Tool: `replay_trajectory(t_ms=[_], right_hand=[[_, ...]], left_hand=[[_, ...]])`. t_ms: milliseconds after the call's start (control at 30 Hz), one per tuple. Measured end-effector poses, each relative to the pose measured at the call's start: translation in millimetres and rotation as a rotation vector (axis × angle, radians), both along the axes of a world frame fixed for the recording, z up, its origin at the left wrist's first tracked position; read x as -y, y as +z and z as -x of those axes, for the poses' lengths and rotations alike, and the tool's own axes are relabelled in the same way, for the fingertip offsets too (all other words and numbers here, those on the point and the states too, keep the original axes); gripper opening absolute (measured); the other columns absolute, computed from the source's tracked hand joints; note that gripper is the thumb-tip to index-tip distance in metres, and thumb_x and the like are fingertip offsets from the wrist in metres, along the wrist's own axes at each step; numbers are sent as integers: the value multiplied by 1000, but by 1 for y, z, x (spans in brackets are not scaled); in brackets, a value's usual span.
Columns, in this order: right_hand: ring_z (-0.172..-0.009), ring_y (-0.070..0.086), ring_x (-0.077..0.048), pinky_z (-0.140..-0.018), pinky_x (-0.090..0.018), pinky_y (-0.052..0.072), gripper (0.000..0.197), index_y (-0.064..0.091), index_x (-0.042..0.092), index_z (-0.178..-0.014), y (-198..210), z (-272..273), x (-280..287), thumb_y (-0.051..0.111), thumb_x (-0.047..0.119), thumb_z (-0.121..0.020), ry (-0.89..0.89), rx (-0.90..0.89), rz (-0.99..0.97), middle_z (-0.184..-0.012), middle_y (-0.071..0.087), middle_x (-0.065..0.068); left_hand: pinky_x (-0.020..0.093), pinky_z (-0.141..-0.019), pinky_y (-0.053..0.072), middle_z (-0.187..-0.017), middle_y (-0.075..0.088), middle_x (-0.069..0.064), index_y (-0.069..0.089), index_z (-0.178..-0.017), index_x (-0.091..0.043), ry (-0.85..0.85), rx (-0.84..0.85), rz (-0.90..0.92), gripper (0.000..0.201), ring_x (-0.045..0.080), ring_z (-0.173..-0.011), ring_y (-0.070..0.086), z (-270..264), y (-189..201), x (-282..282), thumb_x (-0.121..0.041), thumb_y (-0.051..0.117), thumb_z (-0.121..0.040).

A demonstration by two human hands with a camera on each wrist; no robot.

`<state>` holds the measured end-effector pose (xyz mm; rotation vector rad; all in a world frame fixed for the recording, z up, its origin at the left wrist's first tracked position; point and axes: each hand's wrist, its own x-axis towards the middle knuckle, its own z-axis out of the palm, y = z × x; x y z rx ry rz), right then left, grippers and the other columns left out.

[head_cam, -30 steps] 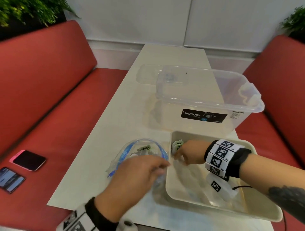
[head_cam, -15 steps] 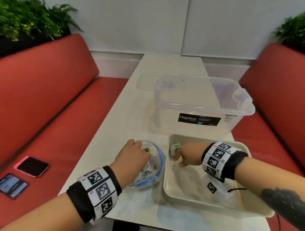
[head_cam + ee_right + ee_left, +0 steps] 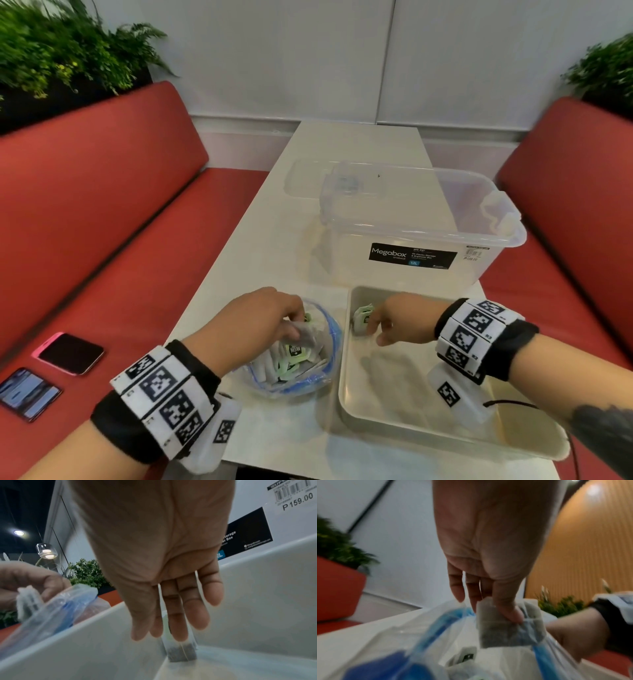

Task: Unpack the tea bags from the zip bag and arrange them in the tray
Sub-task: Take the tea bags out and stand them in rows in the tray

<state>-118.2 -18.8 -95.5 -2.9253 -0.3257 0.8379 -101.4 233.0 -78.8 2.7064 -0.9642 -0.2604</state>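
Note:
The clear zip bag with a blue seal lies open on the table left of the beige tray, with several tea bags inside. My left hand reaches into its mouth. In the left wrist view the left hand pinches a grey tea bag between thumb and fingers above the zip bag. My right hand is in the tray's far left corner, beside green-tagged tea bags standing there. In the right wrist view the right hand rests straight fingers against those tea bags by the tray wall.
A clear Megabox storage box stands just behind the tray, with its lid lying further back. Two phones lie on the red bench at left. Another red bench flanks the table's right side.
My left hand has gone from above the zip bag into its mouth and has pinched a tea bag. My right hand has stayed at the tea bags in the tray corner.

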Motion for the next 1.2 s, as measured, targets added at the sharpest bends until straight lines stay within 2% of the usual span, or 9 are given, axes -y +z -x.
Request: replay_trajectory(t_ms=[100, 233, 400, 567, 667, 767, 900, 1067, 1200], right_hand=[[-86, 50, -10, -75, -21, 36, 28, 64, 25, -113, 12, 3, 0, 64, 34, -86, -23, 69, -94, -100, 61, 5], [-76, 55, -6, -68, -17, 41, 24, 63, 25, -106, 27, 6, -9, 66, 36, -84, -59, 169, -338, -95, 64, 5], [-65, 64, -13, -71, -30, 52, 33, 53, 23, -114, 33, 14, -35, 67, 30, -85, -233, 89, -806, -86, 64, 9], [-64, 62, -22, -65, -37, 56, 35, 56, 24, -99, 33, 15, -39, 77, 8, -75, -288, 174, -879, -78, 60, 1], [-58, 60, -21, -58, -31, 56, 36, 56, 24, -93, 34, 14, -34, 76, 1, -74, -382, 164, -929, -78, 62, -6], [-49, 58, -18, -52, -30, 53, 29, 55, 20, -90, 38, 15, -25, 76, 4, -76, -404, 196, -886, -64, 63, -2], [-46, 53, -18, -41, -25, 47, 16, 57, 18, -80, 46, 13, -15, 65, 5, -82, -427, 252, -770, -55, 53, 1], [-33, 46, -11, -34, -19, 36, 13, 60, 13, -80, 52, 8, -8, 58, 1, -82, -564, 182, -677, -56, 55, -4], [-30, 47, -11, -33, -18, 35, 13, 57, 11, -79, 56, 7, -15, 52, -1, -81, -632, 199, -669, -57, 57, -5]], left_hand=[[34, -71, 50, -76, 64, -6, 51, -79, -32, 167, -153, 312, 16, 10, -72, 59, 5, 0, -3, -24, 63, -86], [23, -54, 54, -83, 63, -4, 55, -85, -26, 293, -342, 566, 12, 10, -64, 62, 13, -4, 8, -16, 59, -90], [28, -54, 56, -89, 64, -1, 59, -90, -26, 306, -426, 656, 11, 11, -65, 63, 19, -9, 24, -15, 61, -88], [21, -48, 50, -88, 68, -1, 63, -88, -25, 354, -398, 731, 10, 5, -57, 62, 26, -10, 34, -21, 69, -82], [33, -51, 55, -83, 68, 0, 64, -87, -23, 414, -376, 770, 4, 15, -47, 61, 27, -10, 36, -21, 61, -89], [42, -58, 55, -82, 67, -1, 62, -86, -26, 466, -343, 804, 9, 26, -54, 64, 28, -13, 35, -23, 56, -92], [45, -67, 57, -82, 67, -8, 62, -88, -32, 466, -275, 833, 13, 17, -73, 66, 27, -18, 30, -22, 54, -93], [6, -75, 41, -90, 64, -19, 64, -81, -32, 180, -69, 692, 18, -5, -89, 57, 39, -11, 36, -15, 63, -87], [4, -91, 34, -128, 44, -29, 72, -90, -27, -52, 23, 523, 9, -14, -109, 45, 49, -16, 52, -26, 65, -86]])
